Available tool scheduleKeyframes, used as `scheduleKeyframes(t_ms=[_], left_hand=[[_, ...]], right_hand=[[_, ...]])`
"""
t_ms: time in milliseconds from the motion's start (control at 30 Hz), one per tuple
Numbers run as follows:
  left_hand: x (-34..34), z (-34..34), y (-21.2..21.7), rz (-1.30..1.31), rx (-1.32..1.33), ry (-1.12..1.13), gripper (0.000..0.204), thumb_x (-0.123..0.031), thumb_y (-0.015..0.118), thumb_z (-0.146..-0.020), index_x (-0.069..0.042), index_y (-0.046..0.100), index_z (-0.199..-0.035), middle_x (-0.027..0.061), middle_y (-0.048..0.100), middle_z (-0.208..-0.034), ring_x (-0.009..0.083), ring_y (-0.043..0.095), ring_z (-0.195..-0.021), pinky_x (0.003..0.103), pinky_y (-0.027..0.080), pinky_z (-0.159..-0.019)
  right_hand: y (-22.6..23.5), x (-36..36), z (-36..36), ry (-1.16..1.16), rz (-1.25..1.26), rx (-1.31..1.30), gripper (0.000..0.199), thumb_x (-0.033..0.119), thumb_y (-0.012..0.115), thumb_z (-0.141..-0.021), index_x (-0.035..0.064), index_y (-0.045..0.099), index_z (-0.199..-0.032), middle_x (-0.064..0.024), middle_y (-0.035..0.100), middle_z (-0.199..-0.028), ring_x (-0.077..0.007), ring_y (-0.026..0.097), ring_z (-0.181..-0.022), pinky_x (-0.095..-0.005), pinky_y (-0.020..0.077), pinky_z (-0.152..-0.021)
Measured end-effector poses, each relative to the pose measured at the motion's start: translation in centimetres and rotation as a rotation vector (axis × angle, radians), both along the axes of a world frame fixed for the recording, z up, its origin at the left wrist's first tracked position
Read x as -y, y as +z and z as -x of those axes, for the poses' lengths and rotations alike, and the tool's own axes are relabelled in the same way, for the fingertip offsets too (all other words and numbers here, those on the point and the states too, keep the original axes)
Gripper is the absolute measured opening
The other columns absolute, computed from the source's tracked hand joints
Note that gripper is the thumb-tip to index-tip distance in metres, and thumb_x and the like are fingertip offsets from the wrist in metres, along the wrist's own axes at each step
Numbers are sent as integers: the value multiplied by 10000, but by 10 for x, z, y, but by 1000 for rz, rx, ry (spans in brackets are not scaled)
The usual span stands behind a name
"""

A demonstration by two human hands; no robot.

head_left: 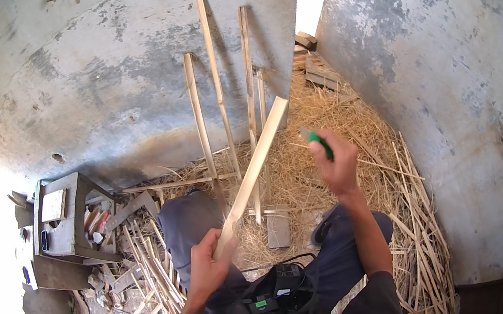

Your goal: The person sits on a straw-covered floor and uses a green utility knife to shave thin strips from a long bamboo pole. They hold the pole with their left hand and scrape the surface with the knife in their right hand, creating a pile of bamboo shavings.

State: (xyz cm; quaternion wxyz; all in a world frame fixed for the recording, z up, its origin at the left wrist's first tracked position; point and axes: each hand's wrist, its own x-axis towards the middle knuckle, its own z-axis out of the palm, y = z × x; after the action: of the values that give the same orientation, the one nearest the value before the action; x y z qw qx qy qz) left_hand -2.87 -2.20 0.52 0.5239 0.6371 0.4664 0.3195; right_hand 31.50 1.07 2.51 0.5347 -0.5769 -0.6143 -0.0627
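My left hand (209, 262) is closed around the lower end of a long, pale split-bamboo strip (258, 158), which slants up and away between my knees. In my closed right hand (340, 164) is a knife with a green handle (321, 144); its short blade points to the upper left. The blade is apart from the strip, a little to the right of its upper part. Several similar bamboo strips (214, 60) lean upright against the wall ahead on the left.
Straw-like shavings (317, 111) cover the floor ahead. A heap of thin split sticks (417, 247) lies along the right wall (458, 123), and more sticks (149, 252) lie at lower left. Beside them stands a worn wooden stool (65, 217) with odds and ends inside.
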Motion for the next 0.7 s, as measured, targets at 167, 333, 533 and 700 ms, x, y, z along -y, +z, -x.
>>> scheduleKeyframes(t_ms=[167,333,533,700], left_hand=[[-12,-12,6,52,187,-15,197,-216,654,-1126,-22,658,-1095,-94,529,-722,-9,417,-639,209,296,-564],[-12,-24,19,56,270,-29,217,-258,608,-1157,-59,626,-1071,-123,457,-686,-24,341,-569,204,218,-506],[-10,-26,14,-2,249,-10,216,-256,599,-1159,-61,627,-1071,-124,454,-689,-26,343,-583,205,225,-517],[-6,-27,17,25,215,6,219,-257,597,-1157,-61,632,-1064,-130,457,-715,-27,346,-618,204,231,-547]], right_hand=[[-9,13,59,262,35,225,307,414,780,-1006,120,784,-1095,-30,741,-833,-194,726,-648,-342,560,-556],[-2,23,80,323,26,246,297,406,812,-966,125,781,-1060,-19,726,-832,-222,710,-607,-351,552,-534],[-1,25,78,237,49,326,281,395,813,-970,146,789,-1099,-5,671,-770,-205,687,-582,-349,538,-517],[2,24,76,203,16,350,290,413,805,-975,147,789,-1089,-2,659,-754,-202,679,-570,-349,528,-504]])
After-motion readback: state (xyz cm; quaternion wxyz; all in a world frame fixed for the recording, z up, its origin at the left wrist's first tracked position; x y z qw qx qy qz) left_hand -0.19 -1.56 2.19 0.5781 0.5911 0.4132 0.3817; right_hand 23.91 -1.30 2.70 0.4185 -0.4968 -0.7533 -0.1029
